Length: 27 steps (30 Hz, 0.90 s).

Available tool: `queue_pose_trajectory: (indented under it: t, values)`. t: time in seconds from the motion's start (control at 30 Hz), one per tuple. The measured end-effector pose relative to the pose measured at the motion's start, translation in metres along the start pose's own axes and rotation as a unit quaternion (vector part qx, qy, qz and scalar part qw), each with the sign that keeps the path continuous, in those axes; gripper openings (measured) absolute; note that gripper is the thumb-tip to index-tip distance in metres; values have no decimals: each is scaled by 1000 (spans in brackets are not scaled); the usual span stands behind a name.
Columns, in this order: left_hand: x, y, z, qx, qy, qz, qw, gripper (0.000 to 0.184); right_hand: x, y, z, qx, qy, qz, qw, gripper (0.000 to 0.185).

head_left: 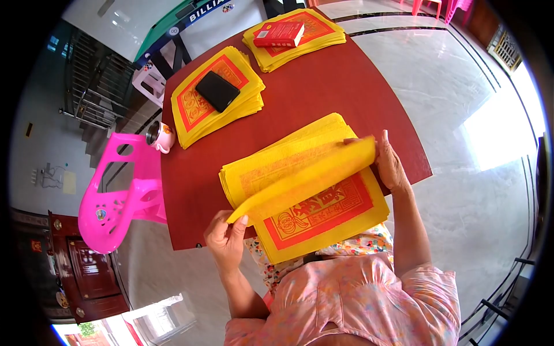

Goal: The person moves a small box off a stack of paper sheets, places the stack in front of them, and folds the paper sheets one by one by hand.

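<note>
A yellow paper sheet (306, 181) is raised and curved over a stack of yellow joss paper (283, 153) at the table's near edge. My left hand (226, 239) pinches the sheet's near left corner between thumb and fingers. At the sheet's right end is my right hand (390, 166), its thumb pointing up and its fingers reaching behind the paper, partly hidden. Below the raised sheet, a printed sheet (323, 210) shows a red panel with gold characters and overhangs my lap.
A black phone (217, 91) lies on a second paper stack (254, 95). On a third stack (329, 43) rests a red book (279, 34). A pink cup (164, 138) stands at the red table's (311, 86) left edge, beside a pink plastic chair (95, 213).
</note>
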State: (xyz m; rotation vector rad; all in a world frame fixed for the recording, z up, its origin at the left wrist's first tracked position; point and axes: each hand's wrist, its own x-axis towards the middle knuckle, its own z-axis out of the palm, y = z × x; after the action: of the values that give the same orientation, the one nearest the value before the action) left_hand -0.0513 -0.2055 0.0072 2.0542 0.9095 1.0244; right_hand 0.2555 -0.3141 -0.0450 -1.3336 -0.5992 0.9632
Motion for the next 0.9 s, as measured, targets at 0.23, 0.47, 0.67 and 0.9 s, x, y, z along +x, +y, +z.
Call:
queue_pose_trajectory:
  t: [0.23, 0.47, 0.67, 0.9]
  values:
    - [9, -11, 11, -46, 58, -90, 993, 18, -1, -5, -6, -75, -64, -1, 995, 55]
    - [4, -13, 12, -104, 140, -40, 984, 18, -1, -5, 6, -13, -43, -14, 999, 32]
    - [-15, 6, 9, 50, -75, 35, 995, 22, 5, 2, 7, -95, -22, -10, 995, 38]
    - [-24, 24, 29, 158, -300, 151, 928, 52, 2, -2, 18, -58, 49, -94, 993, 55]
